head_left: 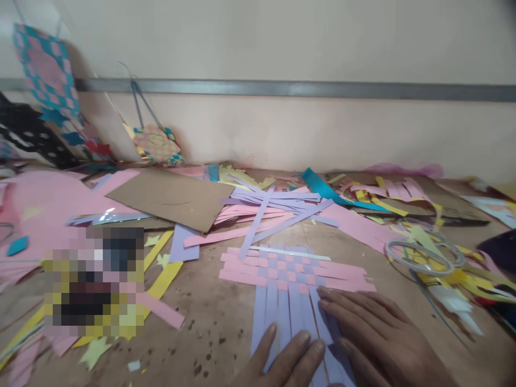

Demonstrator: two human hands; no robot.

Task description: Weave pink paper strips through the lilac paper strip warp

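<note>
A paper weave (288, 267) of pink and purple strips lies flat on the brown tabletop. Its pink strips run crosswise, and the long purple strips (284, 312) hang down toward me. My left hand (288, 360) rests on the lower purple strips with its fingers apart, pressing on them. Beside it, my right hand (382, 333) lies with outstretched fingers over the right-hand purple strips, fingertips near the weave's lower right corner. Part of those strips is hidden under my hands. A thin pale strip (290, 252) runs along the top of the weave.
Loose purple and pink strips (270, 201) are heaped behind the weave, next to a cardboard piece (171, 196). Tape rings (419, 257) and scissors (494, 301) lie at right among yellow scraps. Woven paper hangings (157, 142) stand against the wall. A patch at left is pixelated.
</note>
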